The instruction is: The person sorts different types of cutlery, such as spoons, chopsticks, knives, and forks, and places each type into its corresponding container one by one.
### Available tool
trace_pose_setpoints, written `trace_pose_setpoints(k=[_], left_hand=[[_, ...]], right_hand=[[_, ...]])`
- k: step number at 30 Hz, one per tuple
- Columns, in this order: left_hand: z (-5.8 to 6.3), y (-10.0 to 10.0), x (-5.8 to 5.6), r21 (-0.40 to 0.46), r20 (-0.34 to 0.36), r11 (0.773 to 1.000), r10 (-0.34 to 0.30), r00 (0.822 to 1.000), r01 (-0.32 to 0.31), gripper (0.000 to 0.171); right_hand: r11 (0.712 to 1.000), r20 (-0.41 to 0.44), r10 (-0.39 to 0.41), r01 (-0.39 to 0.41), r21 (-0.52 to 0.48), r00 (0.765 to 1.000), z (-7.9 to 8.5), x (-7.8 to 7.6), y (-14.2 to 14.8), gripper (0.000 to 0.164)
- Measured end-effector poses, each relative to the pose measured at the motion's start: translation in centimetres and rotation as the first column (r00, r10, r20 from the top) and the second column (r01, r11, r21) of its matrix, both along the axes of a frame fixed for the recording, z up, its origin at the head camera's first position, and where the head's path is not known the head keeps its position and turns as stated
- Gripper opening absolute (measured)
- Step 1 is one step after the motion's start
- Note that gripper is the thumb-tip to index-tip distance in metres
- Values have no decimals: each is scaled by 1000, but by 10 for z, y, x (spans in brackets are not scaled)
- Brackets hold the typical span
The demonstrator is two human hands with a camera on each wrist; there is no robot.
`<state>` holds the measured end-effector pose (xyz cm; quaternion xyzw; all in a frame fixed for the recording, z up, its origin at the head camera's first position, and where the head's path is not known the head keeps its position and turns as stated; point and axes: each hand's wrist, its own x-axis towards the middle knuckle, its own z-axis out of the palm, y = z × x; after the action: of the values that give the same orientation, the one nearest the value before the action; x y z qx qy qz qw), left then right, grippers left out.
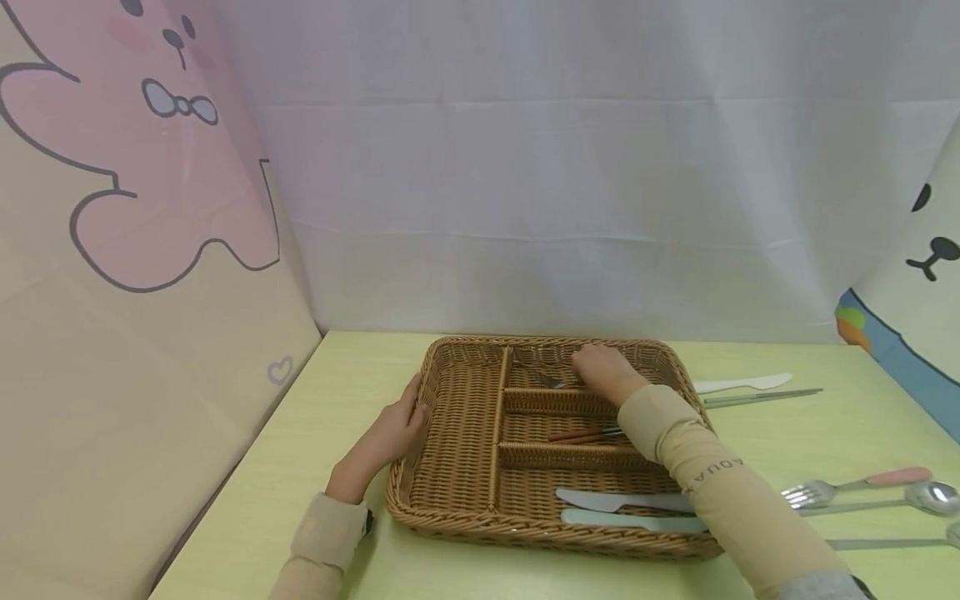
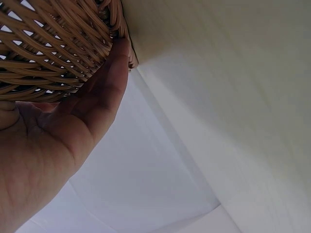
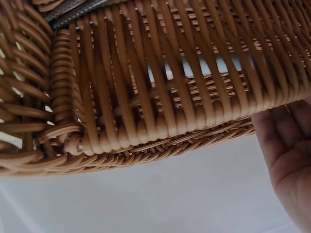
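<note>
Grip, L side: L hand [image 1: 393,429] on outer L wall of wicker basket [image 1: 540,531], fingers fairly straight, touching weave; L wrist view agrees.
Grip, R side: R hand [image 1: 606,372] down in far compt., fingertips hidden; can't tell if apart, together or clamped on smth.
L backdrop: cloth w/ pink bear [image 1: 187,183], bow tie, small heart [image 1: 280,370] lower down.
Basket posn: on yellow-green table [image 1: 262,500], btwn L hand & R sleeve [image 1: 720,475]; 1 long compt. on L, 3 compts. far-to-near on R.
Far compt.: metal fork [image 1: 551,382], tines pointing L, just L of R hand; remainder hidden.
Mid compt.: reddish-brown chopsticks [image 1: 577,436], metal part twd R.
Near compt.: greyish knife [image 1: 600,500] & mint utensil [image 1: 622,521] side by side, R ends by R sleeve.
Table, R of basket: far side, white knife [image 1: 757,382] & greenish chopsticks [image 1: 765,397], approx. parallel; nearer, pink-handled fork [image 1: 900,477], tines L, then spoon [image 1: 930,498], bowl R; nearest, another utensil [image 1: 885,543], cut off at R edge.
</note>
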<state>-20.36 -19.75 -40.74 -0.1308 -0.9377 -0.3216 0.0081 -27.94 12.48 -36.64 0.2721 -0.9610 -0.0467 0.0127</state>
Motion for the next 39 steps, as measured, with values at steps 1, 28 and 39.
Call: trace_pose_setpoints(k=[1, 28, 39], left_hand=[[0, 0, 0, -1, -1, 1000, 1, 1000, -1, 57], [-1, -1, -1, 11, 23, 1000, 1, 1000, -2, 58], [-3, -2, -2, 15, 48, 1000, 2, 999, -3, 58]], right_hand=[[1000, 5, -3, 3, -2, 1000, -1, -1, 0, 8], [997, -84, -24, 30, 74, 996, 0, 1, 3, 13], [999, -68, -39, 41, 30, 997, 13, 3, 13, 13]])
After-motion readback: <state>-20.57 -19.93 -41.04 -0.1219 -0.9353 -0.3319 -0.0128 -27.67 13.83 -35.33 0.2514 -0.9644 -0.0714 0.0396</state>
